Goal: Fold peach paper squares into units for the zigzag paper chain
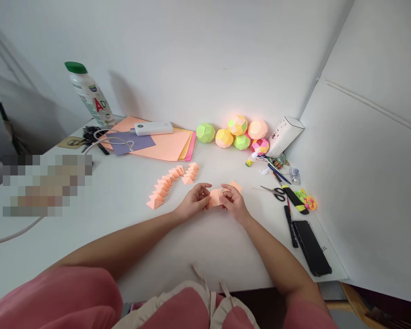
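Between my two hands is a small folded piece of peach paper [215, 198], held just above the white table. My left hand [196, 200] pinches its left edge between thumb and fingers. On the opposite edge, my right hand [233, 202] grips it the same way, with the index finger lifted. Another peach paper piece [236, 185] lies just behind my right hand, partly hidden by it. To the left, a curved row of folded peach paper units [162, 187] rests on the table, and a shorter row of units [191, 173] sits beside it.
Several faceted paper balls [238, 124] line the wall. Coloured paper sheets [167, 146] lie under a power bank [154, 128], near a white bottle [92, 100]. At right are scissors [277, 193], a glue bottle [250, 160], a yellow-black cutter [295, 199] and a phone [312, 248].
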